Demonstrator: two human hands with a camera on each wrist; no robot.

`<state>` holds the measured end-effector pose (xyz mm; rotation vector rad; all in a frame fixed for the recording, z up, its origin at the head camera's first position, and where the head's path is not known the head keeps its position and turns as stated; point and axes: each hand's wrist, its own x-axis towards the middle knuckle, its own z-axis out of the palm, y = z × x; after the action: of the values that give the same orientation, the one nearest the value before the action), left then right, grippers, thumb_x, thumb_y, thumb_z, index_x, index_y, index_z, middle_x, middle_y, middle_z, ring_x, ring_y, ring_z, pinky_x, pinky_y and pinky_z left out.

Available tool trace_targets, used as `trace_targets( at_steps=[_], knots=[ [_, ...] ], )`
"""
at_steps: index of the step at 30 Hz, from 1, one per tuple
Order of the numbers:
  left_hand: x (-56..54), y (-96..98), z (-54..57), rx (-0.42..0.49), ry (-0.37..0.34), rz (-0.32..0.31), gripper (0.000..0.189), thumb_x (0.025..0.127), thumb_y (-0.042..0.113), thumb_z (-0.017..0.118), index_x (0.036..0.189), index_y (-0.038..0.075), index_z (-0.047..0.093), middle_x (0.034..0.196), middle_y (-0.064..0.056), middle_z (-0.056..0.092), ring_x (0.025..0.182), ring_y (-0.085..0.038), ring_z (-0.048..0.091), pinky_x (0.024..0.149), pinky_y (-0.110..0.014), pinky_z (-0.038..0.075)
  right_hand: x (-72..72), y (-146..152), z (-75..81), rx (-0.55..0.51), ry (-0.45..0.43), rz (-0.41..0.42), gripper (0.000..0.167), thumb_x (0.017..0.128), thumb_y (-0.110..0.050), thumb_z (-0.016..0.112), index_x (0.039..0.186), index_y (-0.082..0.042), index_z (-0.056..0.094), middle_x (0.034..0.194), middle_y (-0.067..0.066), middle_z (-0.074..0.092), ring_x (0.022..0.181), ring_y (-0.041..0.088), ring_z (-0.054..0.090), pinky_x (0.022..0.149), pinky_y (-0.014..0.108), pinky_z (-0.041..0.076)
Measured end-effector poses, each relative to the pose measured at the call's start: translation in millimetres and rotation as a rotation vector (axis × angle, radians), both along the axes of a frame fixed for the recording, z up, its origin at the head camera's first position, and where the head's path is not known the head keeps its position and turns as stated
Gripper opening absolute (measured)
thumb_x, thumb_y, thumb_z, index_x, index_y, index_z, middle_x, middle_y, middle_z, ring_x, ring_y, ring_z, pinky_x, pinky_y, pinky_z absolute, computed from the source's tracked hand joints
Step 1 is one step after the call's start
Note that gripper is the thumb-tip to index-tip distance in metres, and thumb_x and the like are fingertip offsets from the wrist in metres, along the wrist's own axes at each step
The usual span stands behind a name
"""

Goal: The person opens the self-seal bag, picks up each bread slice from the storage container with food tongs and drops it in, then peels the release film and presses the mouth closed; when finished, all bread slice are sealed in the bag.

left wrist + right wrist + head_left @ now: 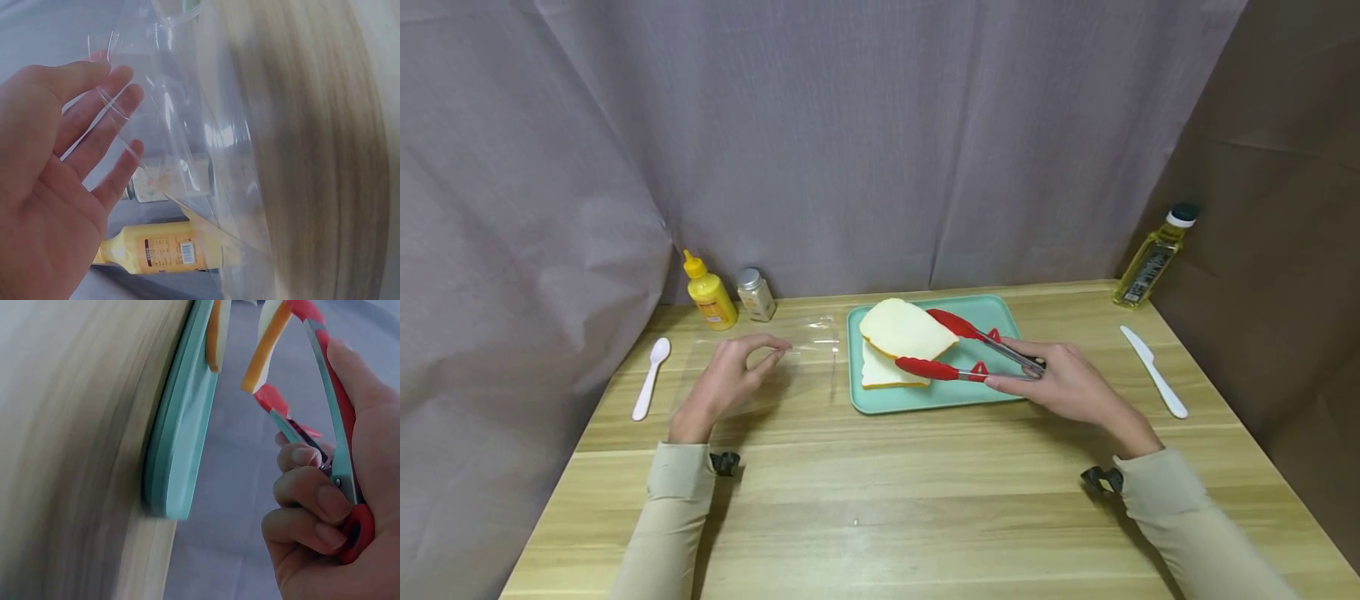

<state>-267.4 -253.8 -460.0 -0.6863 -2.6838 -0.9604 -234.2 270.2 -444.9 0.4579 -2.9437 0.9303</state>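
Note:
My left hand [730, 375] pinches the edge of a clear plastic bag [172, 106] between thumb and fingers, left of the tray. With my right hand [1067, 385] I grip red-tipped tongs [928, 369], their tips at two sides of a slice of bread [906, 327]. In the right wrist view this slice [265, 353] is tilted and lifted off the tray, caught between the tongs' tips. Another bread slice [886, 372] lies under it on the green tray [955, 402], partly covered in the head view.
A yellow squeeze bottle [711, 300] and a small shaker jar [756, 298] stand at the back left, near a white spoon [651, 379]. To the right are a white knife [1153, 371] and an oil bottle [1150, 265]. Grey curtain [865, 150] hangs behind the wooden table [880, 483].

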Motion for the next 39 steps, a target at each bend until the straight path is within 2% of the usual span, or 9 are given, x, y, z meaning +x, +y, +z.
trace_targets(
  at_steps=[2,9,13,18,22,32,39],
  knots=[
    [-0.4,0.4,-1.0,-0.002,-0.002,-0.001,0.020,0.102,0.009,0.075,0.121,0.012,0.080,0.127,-0.009,0.081,0.126,-0.031,0.074,0.114,-0.051,0.057,-4.0,-8,-2.1,-0.009,0.004,0.034,0.085,0.085,-0.070,0.083,0.154,-0.025,0.062,0.063,-0.011,0.029,0.055,0.008,0.029,0.047,0.030,0.034],
    [0.0,2.2,-1.8,0.003,-0.005,-0.011,0.022,0.101,0.007,0.076,0.122,0.012,0.080,0.128,-0.010,0.080,0.126,-0.032,0.074,0.115,-0.052,0.056,-13.1,-28,-5.1,-0.007,-0.001,0.113,0.082,0.082,-0.073,0.084,0.152,-0.035,0.062,0.063,-0.012,0.033,0.056,0.007,0.028,0.048,0.029,0.032],
    [0.3,3.4,-1.5,0.005,-0.012,-0.016,0.023,0.101,0.007,0.076,0.123,0.012,0.080,0.129,-0.010,0.080,0.127,-0.033,0.073,0.116,-0.053,0.056,-16.5,-37,-4.9,-0.004,-0.008,0.141,0.084,0.080,-0.074,0.085,0.151,-0.036,0.063,0.063,-0.013,0.031,0.056,0.006,0.028,0.048,0.028,0.031],
    [0.7,4.0,-2.3,0.005,-0.020,-0.026,0.024,0.101,0.006,0.075,0.124,0.010,0.079,0.132,-0.011,0.078,0.129,-0.034,0.072,0.117,-0.054,0.055,-19.7,-45,-6.5,0.002,-0.003,0.158,0.085,0.077,-0.076,0.085,0.147,-0.034,0.067,0.061,-0.015,0.027,0.057,0.006,0.029,0.048,0.028,0.031],
    [1.3,2.5,-3.2,0.008,-0.013,-0.042,0.025,0.100,0.003,0.075,0.125,0.008,0.079,0.133,-0.012,0.077,0.128,-0.035,0.073,0.116,-0.054,0.056,-22.8,-52,-6.5,-0.007,-0.018,0.168,0.078,0.078,-0.073,0.087,0.145,-0.038,0.068,0.059,-0.015,0.026,0.056,0.006,0.028,0.048,0.027,0.030],
    [1.5,-2.5,-4.7,-0.006,-0.036,-0.056,0.025,0.099,0.006,0.079,0.122,0.013,0.081,0.134,-0.009,0.078,0.129,-0.032,0.073,0.117,-0.052,0.055,-31.6,-69,-2.8,-0.016,-0.006,0.206,0.076,0.079,-0.066,0.090,0.145,-0.034,0.069,0.056,-0.016,0.028,0.053,0.006,0.030,0.048,0.029,0.034],
    [0.7,-2.6,-3.9,0.003,-0.036,-0.059,0.024,0.099,0.006,0.078,0.122,0.013,0.081,0.132,-0.009,0.079,0.129,-0.032,0.073,0.116,-0.052,0.055,-33.1,-74,-0.9,-0.028,-0.028,0.206,0.083,0.076,-0.077,0.085,0.145,-0.033,0.070,0.056,-0.016,0.029,0.053,0.007,0.031,0.048,0.029,0.034]
  ],
)
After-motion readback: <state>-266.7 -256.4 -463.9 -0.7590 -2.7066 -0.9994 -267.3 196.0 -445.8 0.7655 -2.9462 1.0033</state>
